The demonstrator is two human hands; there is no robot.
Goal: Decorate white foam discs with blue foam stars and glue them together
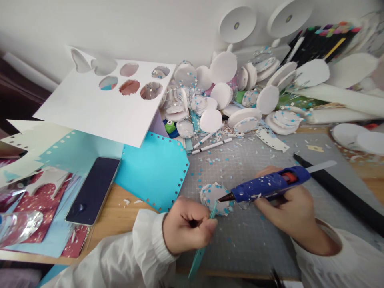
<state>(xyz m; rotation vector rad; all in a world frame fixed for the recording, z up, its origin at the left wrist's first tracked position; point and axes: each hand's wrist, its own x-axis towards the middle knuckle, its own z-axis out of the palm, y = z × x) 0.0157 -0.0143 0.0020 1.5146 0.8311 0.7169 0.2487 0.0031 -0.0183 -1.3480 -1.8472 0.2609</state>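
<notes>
My left hand [187, 224] is closed round a pair of teal tweezers [197, 262], whose upper tip points away from me. In my right hand [289, 208] is a blue hot glue gun [261, 185], with a clear glue stick [322, 166] jutting from its back end. The gun's dark nozzle meets or nearly meets the tweezer tip; whether they touch I cannot tell. Just behind both tips lies a round white foam disc [208, 196] ringed with small blue and white pieces. Anything pinched in the tweezers is too small to make out.
A grey cutting mat [240, 244] lies beneath my hands. Many white discs [211, 120] are heaped at the back. To the left are a phone [93, 191], punched blue paper [150, 170] and a white sheet with cut-out holes [99, 104]. A black strap-like object [348, 194] lies at right.
</notes>
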